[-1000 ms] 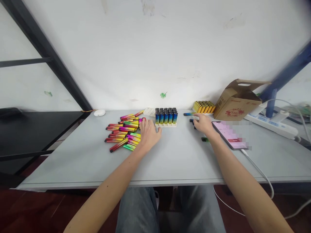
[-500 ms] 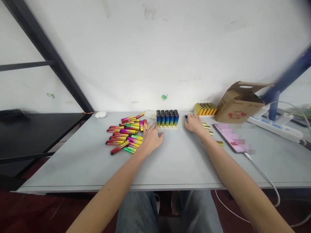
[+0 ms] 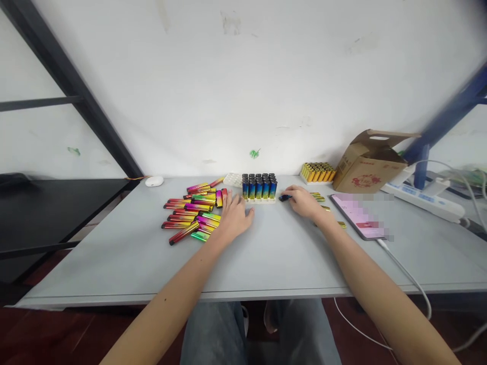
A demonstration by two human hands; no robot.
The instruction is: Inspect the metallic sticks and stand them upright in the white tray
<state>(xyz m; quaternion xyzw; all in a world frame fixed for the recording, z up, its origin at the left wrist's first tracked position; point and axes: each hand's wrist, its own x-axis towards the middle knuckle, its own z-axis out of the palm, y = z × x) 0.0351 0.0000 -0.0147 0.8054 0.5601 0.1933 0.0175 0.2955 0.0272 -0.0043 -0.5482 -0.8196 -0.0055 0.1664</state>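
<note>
My left hand [image 3: 234, 218] rests palm down at the right edge of a pile of shiny red, yellow, green and magenta tubes [image 3: 184, 233], its fingers apart and nothing visibly held. Some tube ends are hidden behind it. Standing upright in a white rack, several blue-and-yellow tubes with black tops [image 3: 259, 188] are between my two hands. My right hand [image 3: 302, 201] is closed over a dark blue tube [image 3: 285, 197] lying on the table; its far part is covered by the fingers. Several gold tubes [image 3: 316, 196] lie beside this hand, partly hidden by the hand and forearm.
A white perforated rack [image 3: 232, 179] sits behind the pile. Yellow tubes [image 3: 317, 174] stand in another rack near an open cardboard box [image 3: 367, 170]. On the right are a charging tablet [image 3: 355, 215] and a power strip [image 3: 422, 200]. A white case [image 3: 154, 181] lies far left.
My right hand has drawn slightly nearer, and more of the dark blue tube shows at its fingertips. My left hand stays by the pile. The view has shifted slightly.
</note>
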